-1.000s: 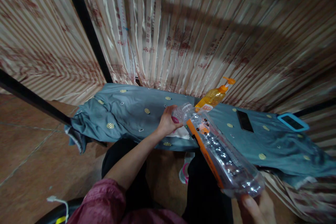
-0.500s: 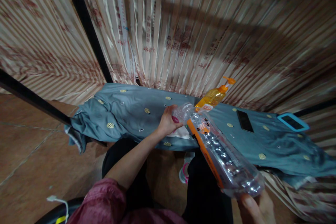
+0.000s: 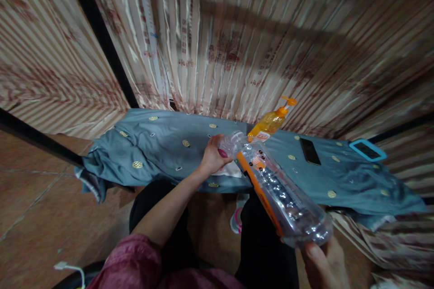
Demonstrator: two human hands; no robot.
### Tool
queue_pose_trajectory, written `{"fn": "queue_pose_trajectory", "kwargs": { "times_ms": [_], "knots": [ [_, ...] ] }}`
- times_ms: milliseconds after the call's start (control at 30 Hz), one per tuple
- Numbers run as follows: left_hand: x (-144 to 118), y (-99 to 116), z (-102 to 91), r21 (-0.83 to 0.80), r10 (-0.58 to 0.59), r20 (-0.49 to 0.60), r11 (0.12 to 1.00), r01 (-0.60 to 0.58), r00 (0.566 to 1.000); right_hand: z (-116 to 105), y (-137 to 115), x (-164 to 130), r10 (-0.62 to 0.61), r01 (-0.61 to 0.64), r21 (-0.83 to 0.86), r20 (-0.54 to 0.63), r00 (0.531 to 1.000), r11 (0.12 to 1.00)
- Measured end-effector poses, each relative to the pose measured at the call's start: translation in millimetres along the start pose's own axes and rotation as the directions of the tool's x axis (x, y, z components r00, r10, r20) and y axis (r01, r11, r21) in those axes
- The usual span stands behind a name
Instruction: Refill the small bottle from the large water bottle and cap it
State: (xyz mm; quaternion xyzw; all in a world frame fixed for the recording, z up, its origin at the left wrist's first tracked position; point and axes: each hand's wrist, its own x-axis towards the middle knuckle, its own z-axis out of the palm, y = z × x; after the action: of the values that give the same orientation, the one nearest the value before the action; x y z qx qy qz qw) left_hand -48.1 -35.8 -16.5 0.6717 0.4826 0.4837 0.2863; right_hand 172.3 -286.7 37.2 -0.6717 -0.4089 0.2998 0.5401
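Observation:
A large clear plastic bottle [image 3: 288, 194] with an orange label lies aslant in front of me, its base toward me at the right. My right hand [image 3: 323, 262] grips the base from below. My left hand [image 3: 214, 156] is closed round the narrow clear end, where a magenta part [image 3: 223, 152] shows between the fingers; whether this is a cap or something separate, I cannot tell. Just behind the narrow end stands an orange pump bottle [image 3: 269, 124] with amber liquid. A white sheet or cloth [image 3: 228, 170] lies beneath the left hand.
A blue-grey cloth with pineapple prints [image 3: 169, 144] covers the narrow table. At the right lie a dark phone [image 3: 309, 151] and a blue-framed device [image 3: 368, 150]. Striped curtains [image 3: 220, 40] hang behind, with a black pole [image 3: 101, 36] at the left. A white cable [image 3: 73, 268] shows low left.
The whole scene has shifted slightly left in view as the camera moved. Both hands keep their hold on the bottle, and its slant stays nearly the same.

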Motion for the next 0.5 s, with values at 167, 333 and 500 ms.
{"fn": "queue_pose_trajectory", "kwargs": {
  "times_ms": [167, 333, 500],
  "knots": [
    [2, -1, -0.7, -0.004, 0.006, 0.001, 1.0, -0.006, 1.0, 5, -10, -2, 0.035, -0.035, 0.039, 0.002, 0.999, 0.999],
    [2, -2, -0.3, -0.013, 0.002, -0.007, 1.0, -0.002, 1.0, -6, -1, 8, -0.008, 0.004, 0.067, 0.062, 0.998, 0.998],
    [3, 0, -2.7, -0.014, 0.001, -0.008, 1.0, -0.001, 1.0, -12, 8, 12, -0.016, 0.012, 0.066, 0.067, 0.998, 0.998]
  ]
}}
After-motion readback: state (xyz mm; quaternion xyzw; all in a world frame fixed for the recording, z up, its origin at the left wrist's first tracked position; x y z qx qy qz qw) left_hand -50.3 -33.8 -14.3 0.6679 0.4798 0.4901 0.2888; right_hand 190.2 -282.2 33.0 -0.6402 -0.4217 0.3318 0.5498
